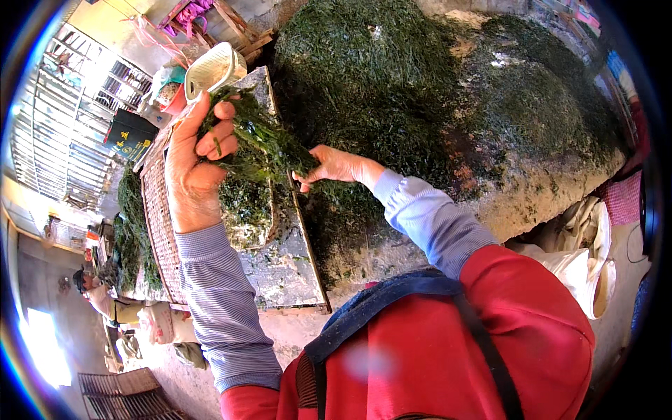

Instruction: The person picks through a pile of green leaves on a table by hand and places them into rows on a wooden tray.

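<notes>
Seaweed bunch (269, 143) held up over grey board (287, 269), left of big green heap (364, 77). Left hand (196, 157): fingers curled closed round upper end. Right hand (336, 166): fingers and thumb nearly closed, pinching lower end. Tip: light grip, tease strands apart gently; hard tugging would likely tear them.

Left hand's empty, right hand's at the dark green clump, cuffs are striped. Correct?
Not quite: the left hand isn't empty. The head view shows it holding the dark green clump. The right hand is at that clump and the cuffs are striped, as you say.
</notes>
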`<action>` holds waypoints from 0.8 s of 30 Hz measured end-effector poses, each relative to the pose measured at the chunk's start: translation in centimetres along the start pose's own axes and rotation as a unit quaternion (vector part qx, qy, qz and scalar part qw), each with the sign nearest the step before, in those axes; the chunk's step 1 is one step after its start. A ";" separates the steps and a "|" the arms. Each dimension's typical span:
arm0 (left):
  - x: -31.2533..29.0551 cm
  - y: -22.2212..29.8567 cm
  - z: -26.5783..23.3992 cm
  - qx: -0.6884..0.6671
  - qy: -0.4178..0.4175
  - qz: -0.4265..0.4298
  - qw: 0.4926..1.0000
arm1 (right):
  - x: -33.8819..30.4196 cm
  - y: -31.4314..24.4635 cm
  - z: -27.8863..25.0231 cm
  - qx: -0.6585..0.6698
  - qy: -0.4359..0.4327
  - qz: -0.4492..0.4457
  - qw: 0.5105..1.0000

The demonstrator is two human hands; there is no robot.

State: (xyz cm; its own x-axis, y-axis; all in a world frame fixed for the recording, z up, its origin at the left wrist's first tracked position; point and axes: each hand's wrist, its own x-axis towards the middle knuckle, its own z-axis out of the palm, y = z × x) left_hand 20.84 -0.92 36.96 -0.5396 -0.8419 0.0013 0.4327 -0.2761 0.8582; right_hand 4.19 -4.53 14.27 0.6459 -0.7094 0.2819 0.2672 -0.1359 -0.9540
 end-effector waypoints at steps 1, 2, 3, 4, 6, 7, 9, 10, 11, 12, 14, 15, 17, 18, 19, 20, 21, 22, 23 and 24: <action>-0.4 0.1 -0.4 0.013 0.017 0.010 1.000 | -0.7 0.7 0.3 0.030 0.001 0.004 1.000; -0.6 0.1 -0.7 0.023 0.031 0.020 0.999 | -1.5 1.7 0.3 0.058 0.003 0.012 0.998; -0.8 0.0 -1.0 -0.005 0.041 0.008 0.999 | -2.0 3.1 0.0 0.073 -0.003 0.036 0.997; -0.9 -0.4 -1.3 -0.017 0.048 0.001 0.999 | -2.9 4.5 0.0 0.067 0.017 0.070 0.995; -1.2 -0.6 -1.8 -0.036 0.061 -0.004 0.997 | -4.1 6.4 0.3 0.119 0.029 0.095 0.988; -1.5 -0.5 -1.7 -0.029 0.054 0.018 0.998 | -5.0 6.7 0.4 0.106 0.052 0.124 0.985; -1.6 -0.1 -1.9 -0.055 0.023 0.021 0.998 | -6.2 9.3 0.0 0.126 0.067 0.118 0.983; -1.4 -0.3 -2.4 -0.055 0.015 0.019 0.998 | -6.8 10.5 -0.4 0.123 0.089 0.119 0.981; -1.3 -1.5 -3.8 0.004 0.065 0.028 0.997 | -7.1 10.3 -0.6 0.023 0.119 0.198 0.973; -1.8 -2.7 -5.5 0.067 0.120 0.038 0.990 | -7.0 9.7 -0.3 -0.077 0.142 0.270 0.949; -1.7 -5.3 -8.2 0.061 0.245 -0.021 0.967 | -5.9 8.7 -1.9 -0.454 -0.015 0.298 0.839; -2.5 -6.0 -8.2 0.028 0.205 -0.011 0.978 | -6.1 7.3 -2.2 -0.473 -0.013 0.284 0.834; -3.3 -7.3 -8.7 -0.017 0.181 -0.006 0.983 | -6.2 5.0 -3.1 -0.528 -0.020 0.230 0.818; -3.5 -8.1 -9.4 -0.029 0.198 -0.008 0.980 | -6.0 3.2 -3.1 -0.526 -0.023 0.213 0.823; -3.9 -9.0 -10.0 -0.020 0.227 -0.029 0.973 | -5.8 -0.3 -2.1 -0.441 -0.001 0.251 0.862; -4.1 -9.7 -11.0 -0.049 0.224 -0.054 0.972 | -5.5 -3.7 -1.2 -0.351 0.026 0.288 0.891; -4.0 -10.6 -11.1 -0.063 0.229 -0.050 0.970 | -5.2 -5.2 -1.2 -0.260 0.027 0.294 0.919; -4.1 -11.4 -10.8 -0.075 0.237 -0.045 0.968 | -4.7 -6.4 -0.9 -0.166 0.025 0.297 0.940; -4.1 -12.3 -10.7 -0.090 0.240 -0.053 0.965 | -4.5 -7.4 -0.3 -0.070 0.037 0.262 0.962; -3.8 -13.4 -11.5 -0.097 0.246 -0.055 0.963 | -4.1 -8.6 0.3 0.026 0.049 0.222 0.974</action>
State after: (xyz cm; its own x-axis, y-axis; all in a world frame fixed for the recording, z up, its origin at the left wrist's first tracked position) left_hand 25.40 0.63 19.60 -0.2032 -0.9069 -0.3692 0.5451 -0.4180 0.7267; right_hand -0.58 -0.27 21.32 0.6353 -0.7534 -0.1699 0.0147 0.2318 -0.9726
